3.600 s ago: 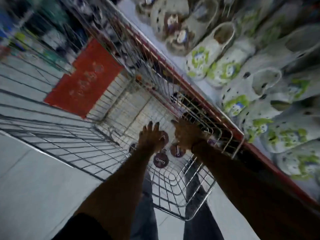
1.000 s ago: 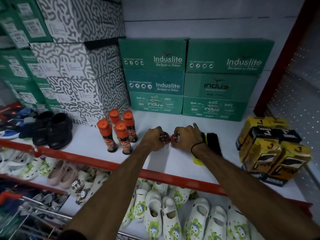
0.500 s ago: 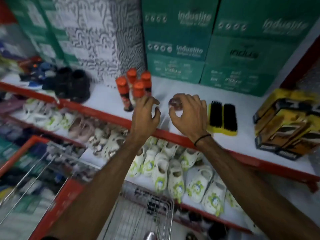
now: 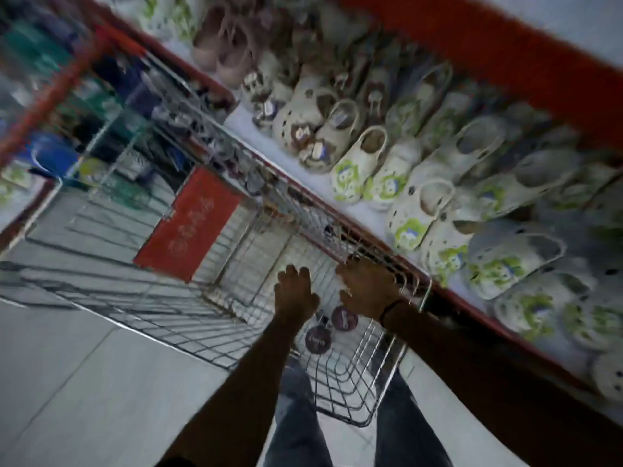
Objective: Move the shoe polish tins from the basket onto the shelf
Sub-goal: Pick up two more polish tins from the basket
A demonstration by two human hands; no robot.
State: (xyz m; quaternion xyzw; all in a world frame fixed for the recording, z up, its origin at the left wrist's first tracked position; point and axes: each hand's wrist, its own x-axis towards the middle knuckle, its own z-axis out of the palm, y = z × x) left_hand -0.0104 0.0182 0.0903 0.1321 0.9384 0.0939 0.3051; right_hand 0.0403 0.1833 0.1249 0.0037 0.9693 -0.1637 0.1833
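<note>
1. Wire basket [image 4: 357, 396] of a shopping cart holds two dark round shoe polish tins, one [image 4: 344, 317] beside my right wrist, the other [image 4: 317, 340] just below my left hand.
2. Both tins lie flat, lids up; pale lettering marks each lid, too blurred to read. Being round, they show no long axis.
3. My left hand [image 4: 294, 294] reaches into the basket, fingers spread, gripping nothing.
4. My right hand [image 4: 368, 287] hangs over the basket's far side by the rim; whether it grips anything, I cannot tell.
5. A red panel [image 4: 188, 220] on the cart carries faint, unreadable writing.
6. White clogs [image 4: 418, 210] with green motifs fill the red-edged shelf [image 4: 505, 38] alongside.
</note>
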